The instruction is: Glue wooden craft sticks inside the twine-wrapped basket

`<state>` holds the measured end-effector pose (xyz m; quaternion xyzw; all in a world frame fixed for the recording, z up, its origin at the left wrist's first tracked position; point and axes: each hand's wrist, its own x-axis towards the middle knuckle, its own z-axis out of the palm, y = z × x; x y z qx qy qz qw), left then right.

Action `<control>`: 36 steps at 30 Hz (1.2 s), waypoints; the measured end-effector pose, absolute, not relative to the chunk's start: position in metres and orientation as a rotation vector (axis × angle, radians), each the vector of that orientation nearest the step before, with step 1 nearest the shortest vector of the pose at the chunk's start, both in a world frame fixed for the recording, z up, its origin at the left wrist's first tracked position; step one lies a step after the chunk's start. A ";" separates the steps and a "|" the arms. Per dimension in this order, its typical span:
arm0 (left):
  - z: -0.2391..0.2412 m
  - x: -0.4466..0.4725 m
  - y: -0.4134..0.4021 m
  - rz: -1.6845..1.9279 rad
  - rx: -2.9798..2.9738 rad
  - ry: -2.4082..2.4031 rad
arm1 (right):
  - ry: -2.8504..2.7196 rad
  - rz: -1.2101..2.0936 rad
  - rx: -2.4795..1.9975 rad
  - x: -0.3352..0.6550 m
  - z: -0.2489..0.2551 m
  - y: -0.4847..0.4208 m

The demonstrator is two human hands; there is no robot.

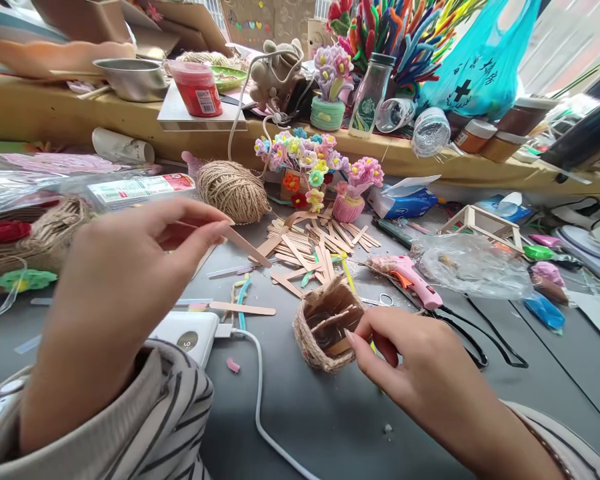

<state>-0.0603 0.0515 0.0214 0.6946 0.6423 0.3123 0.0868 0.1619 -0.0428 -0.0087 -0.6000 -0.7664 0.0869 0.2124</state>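
My left hand (pixel 125 280) is raised over the table, thumb and forefinger pinching one end of a flat wooden craft stick (pixel 247 247). The stick's other end points right, towards a loose pile of craft sticks (pixel 300 247). Lower down, a small basket wrapped in twine (pixel 307 343) stands with its opening facing me, and thin wooden pieces show inside it. My right hand (pixel 405 353) is closed at the basket's right rim, its thumb tip over the opening. The other fingers of that hand are partly hidden.
A pink glue gun (pixel 415 283) and small scissors (pixel 384 300) lie beyond the basket. A white power bank (pixel 190 333) with a cable (pixel 260 400) sits near my left sleeve. Behind are a twine ball (pixel 233 190), fuzzy flowers (pixel 310 160) and a crowded ledge (pixel 280 133).
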 end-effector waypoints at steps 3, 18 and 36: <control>0.020 -0.052 0.061 0.707 2.026 1.961 | -2.130 0.238 -1.707 0.160 -0.009 -0.044; -0.016 -0.014 0.070 0.423 2.165 1.150 | -2.188 0.380 -1.632 0.170 -0.008 -0.043; -0.011 -0.009 0.057 0.208 2.223 0.962 | -2.521 0.288 -1.480 0.186 0.005 -0.030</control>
